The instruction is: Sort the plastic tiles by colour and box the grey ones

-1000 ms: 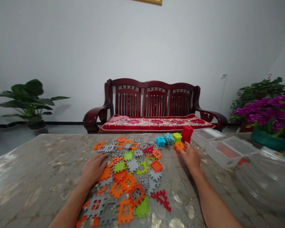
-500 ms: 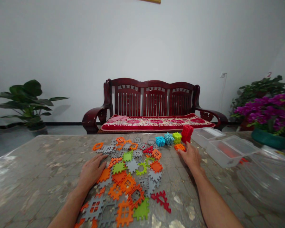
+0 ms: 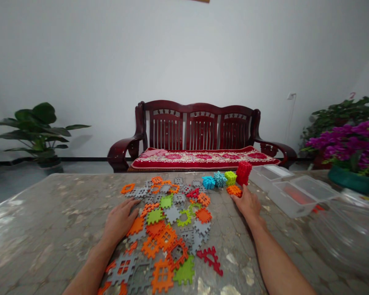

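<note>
Flat toothed plastic pieces in orange, grey, green and red lie spread over the middle of the table, among them a green piece (image 3: pixel 184 270) and a red triangular frame (image 3: pixel 210 259). My left hand (image 3: pixel 119 217) rests at their left edge, fingers loosely spread, holding nothing. My right hand (image 3: pixel 247 203) has its fingertips against a small orange stack (image 3: pixel 234 191); thumb and fingers are close around its near right side. Behind that stack stand a tall red stack (image 3: pixel 243 172), a lime stack (image 3: pixel 230 178) and two blue stacks, one of them bright blue (image 3: pixel 208 182).
Clear plastic boxes (image 3: pixel 290 203) stand right of my right hand, with a transparent lid (image 3: pixel 350 233) nearer. Beyond the table (image 3: pixel 64 213) is a wooden bench (image 3: pixel 201 127) with a red cover. Purple flowers (image 3: pixel 350 143) are at the right, a leafy plant (image 3: pixel 43 131) at the left.
The whole view has shifted very slightly. Both hands stay in the same places relative to the pieces.
</note>
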### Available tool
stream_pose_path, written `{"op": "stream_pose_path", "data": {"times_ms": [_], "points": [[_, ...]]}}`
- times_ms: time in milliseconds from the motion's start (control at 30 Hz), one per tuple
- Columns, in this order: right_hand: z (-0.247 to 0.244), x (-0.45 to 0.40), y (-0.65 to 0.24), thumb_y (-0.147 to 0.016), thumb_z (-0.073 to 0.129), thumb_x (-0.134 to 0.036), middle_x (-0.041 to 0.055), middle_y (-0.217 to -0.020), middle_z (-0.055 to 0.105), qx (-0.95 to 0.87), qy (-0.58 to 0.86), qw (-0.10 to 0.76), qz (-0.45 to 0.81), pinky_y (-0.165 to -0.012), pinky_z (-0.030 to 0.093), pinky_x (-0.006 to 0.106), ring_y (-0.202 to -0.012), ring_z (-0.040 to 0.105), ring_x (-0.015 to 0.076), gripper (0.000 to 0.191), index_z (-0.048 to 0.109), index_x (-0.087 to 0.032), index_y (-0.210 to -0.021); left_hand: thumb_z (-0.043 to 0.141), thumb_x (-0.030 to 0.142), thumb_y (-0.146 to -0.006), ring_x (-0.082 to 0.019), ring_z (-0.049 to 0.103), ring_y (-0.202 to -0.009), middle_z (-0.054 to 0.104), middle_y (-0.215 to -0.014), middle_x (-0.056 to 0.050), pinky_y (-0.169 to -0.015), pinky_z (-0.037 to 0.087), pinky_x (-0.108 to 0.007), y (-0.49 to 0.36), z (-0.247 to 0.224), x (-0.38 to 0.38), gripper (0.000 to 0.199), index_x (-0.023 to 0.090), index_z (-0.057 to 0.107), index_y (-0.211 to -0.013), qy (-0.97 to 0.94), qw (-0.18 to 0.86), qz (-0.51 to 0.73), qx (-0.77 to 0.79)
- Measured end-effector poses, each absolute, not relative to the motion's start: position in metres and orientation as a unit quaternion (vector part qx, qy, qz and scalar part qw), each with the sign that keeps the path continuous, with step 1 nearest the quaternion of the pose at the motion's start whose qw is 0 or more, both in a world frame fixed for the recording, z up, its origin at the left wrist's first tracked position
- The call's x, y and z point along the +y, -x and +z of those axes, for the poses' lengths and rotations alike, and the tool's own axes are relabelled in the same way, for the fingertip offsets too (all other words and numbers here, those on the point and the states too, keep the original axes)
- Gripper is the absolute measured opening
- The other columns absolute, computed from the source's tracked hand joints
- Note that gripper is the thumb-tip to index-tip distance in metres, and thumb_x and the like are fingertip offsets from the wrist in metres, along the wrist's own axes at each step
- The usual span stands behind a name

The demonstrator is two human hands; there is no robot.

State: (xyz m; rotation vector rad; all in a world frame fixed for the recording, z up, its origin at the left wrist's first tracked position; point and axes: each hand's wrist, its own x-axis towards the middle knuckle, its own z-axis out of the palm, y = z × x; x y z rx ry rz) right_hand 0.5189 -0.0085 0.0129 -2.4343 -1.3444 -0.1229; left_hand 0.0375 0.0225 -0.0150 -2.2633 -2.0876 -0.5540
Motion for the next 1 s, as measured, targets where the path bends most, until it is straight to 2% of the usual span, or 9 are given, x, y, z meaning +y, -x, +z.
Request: {"op": "stream_pose_path", "data": {"times_ms": [133, 333, 533, 667, 833, 1000], "points": [[0.011, -0.007, -0.518, -0.087, 0.061, -0.051, 0.0217, -0.124, 0.068, -0.481, 0.856, 0.182, -0.050, -0.089, 0.050, 0.045, -0.114, 0.063, 0.0379, 0.076, 0.042, -0.012, -0.150, 0.041, 0.037, -0.092, -0.021, 0.058, -0.133, 0.064, -0.142, -0.005, -0.117, 0.039, -0.038, -0.037, -0.016, 0.023, 0.046, 0.026, 0.069, -0.127, 0.726, 0.010, -0.181, -0.663], [0.006, -0.005, -0.520, -0.088, 0.059, -0.049, 0.0225, -0.124, 0.068, -0.485, 0.852, 0.189, -0.054, -0.091, 0.049, 0.047, -0.113, 0.063, 0.0385, 0.075, 0.043, -0.012, -0.151, 0.043, 0.036, -0.092, -0.024, 0.058, -0.132, 0.064, -0.142, -0.006, -0.116, 0.040, -0.041, -0.037, -0.017, 0.023, 0.045, 0.026, 0.070, -0.126, 0.719, 0.004, -0.193, -0.668], [0.006, -0.005, -0.518, -0.087, 0.061, -0.051, 0.0198, -0.124, 0.068, -0.481, 0.856, 0.180, -0.061, -0.089, 0.049, 0.044, -0.113, 0.063, 0.0365, 0.077, 0.042, -0.014, -0.151, 0.043, 0.033, -0.092, -0.024, 0.059, -0.132, 0.065, -0.141, -0.005, -0.116, 0.040, -0.041, -0.038, -0.015, 0.022, 0.044, 0.026, 0.071, -0.126, 0.724, 0.009, -0.190, -0.663], [0.007, -0.009, -0.517, -0.088, 0.059, -0.048, 0.0208, -0.127, 0.066, -0.489, 0.845, 0.200, -0.079, -0.092, 0.047, 0.044, -0.114, 0.061, 0.0363, 0.073, 0.045, -0.011, -0.149, 0.042, 0.033, -0.093, -0.024, 0.056, -0.135, 0.063, -0.144, -0.006, -0.117, 0.039, -0.041, -0.040, -0.014, 0.019, 0.045, 0.025, 0.069, -0.128, 0.725, 0.014, -0.182, -0.664], [0.009, -0.014, -0.502, -0.093, 0.051, -0.038, 0.0165, -0.126, 0.067, -0.526, 0.788, 0.293, -0.131, -0.100, 0.041, 0.042, -0.115, 0.057, 0.0319, 0.048, 0.062, -0.014, -0.133, 0.044, 0.031, -0.094, -0.022, 0.057, -0.134, 0.064, -0.143, -0.006, -0.116, 0.040, -0.039, -0.042, -0.011, 0.015, 0.043, 0.026, 0.069, -0.128, 0.723, 0.014, -0.190, -0.664], [0.025, -0.026, -0.445, -0.091, 0.055, -0.032, 0.0074, -0.106, 0.075, -0.667, 0.669, 0.326, -0.041, -0.099, 0.041, 0.034, -0.104, 0.061, 0.0239, 0.025, 0.075, -0.023, -0.101, 0.048, 0.029, -0.093, -0.022, 0.057, -0.133, 0.064, -0.142, -0.005, -0.116, 0.039, -0.039, -0.046, -0.008, 0.014, 0.040, 0.026, 0.070, -0.125, 0.714, 0.005, -0.198, -0.671]]}}
